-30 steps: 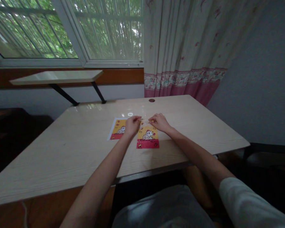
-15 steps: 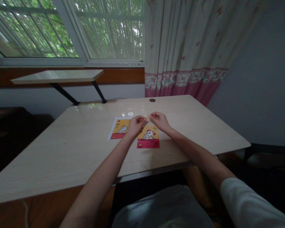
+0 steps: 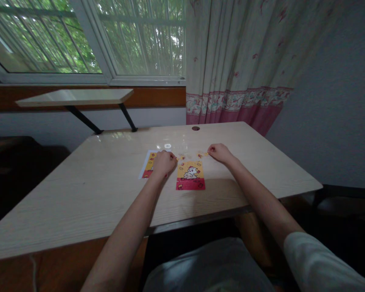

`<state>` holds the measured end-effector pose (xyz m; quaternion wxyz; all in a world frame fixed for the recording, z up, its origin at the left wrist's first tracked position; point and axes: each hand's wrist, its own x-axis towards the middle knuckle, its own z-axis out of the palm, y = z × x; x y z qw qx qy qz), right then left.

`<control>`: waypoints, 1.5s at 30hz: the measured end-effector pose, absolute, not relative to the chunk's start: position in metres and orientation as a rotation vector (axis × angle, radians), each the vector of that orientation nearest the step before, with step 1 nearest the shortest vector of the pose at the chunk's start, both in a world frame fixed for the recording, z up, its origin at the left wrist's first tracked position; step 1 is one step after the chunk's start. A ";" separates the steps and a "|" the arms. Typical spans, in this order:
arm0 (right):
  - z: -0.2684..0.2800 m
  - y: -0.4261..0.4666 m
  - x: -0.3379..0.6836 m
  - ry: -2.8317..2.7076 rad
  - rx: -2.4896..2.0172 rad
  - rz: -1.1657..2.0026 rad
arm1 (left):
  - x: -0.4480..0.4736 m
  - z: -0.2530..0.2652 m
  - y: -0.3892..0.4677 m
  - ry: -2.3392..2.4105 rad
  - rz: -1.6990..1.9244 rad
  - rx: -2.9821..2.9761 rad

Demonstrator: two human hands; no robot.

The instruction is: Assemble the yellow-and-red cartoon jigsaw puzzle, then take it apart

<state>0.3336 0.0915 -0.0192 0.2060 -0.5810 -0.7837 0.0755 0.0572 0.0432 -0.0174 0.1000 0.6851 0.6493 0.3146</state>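
Observation:
A jigsaw puzzle (image 3: 190, 176) lies flat on the table, with a white cartoon animal on yellow above a red band. Beyond its upper left corner, my left hand (image 3: 164, 163) pinches a small yellow jigsaw piece (image 3: 181, 158). That hand covers much of a matching printed picture sheet (image 3: 146, 166) with a white border. To the upper right of the puzzle, my right hand (image 3: 220, 152) has thumb and finger closed on another yellow jigsaw piece (image 3: 203, 155). Both pieces are small, and their exact outlines are blurred.
The pale wooden table (image 3: 109, 194) has a round cable hole (image 3: 196, 128) near its back edge. A raised shelf (image 3: 76, 96) on black legs stands at the back left. Behind are a barred window (image 3: 140, 40) and a flowered curtain (image 3: 231, 61).
My hands were close together above the puzzle and have moved apart, left hand to the left, right hand to the right. A yellow piece now shows at each hand's fingertips.

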 end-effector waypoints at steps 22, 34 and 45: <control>-0.023 0.094 0.307 -2.395 -1.337 0.038 | 0.071 -0.014 0.041 1.823 0.612 2.526; -0.021 0.082 0.283 -2.433 -1.286 0.013 | 0.079 -0.004 0.033 1.932 0.383 2.625; -0.024 0.082 0.270 -2.499 -1.197 -0.013 | 0.087 -0.013 0.049 1.810 0.487 2.579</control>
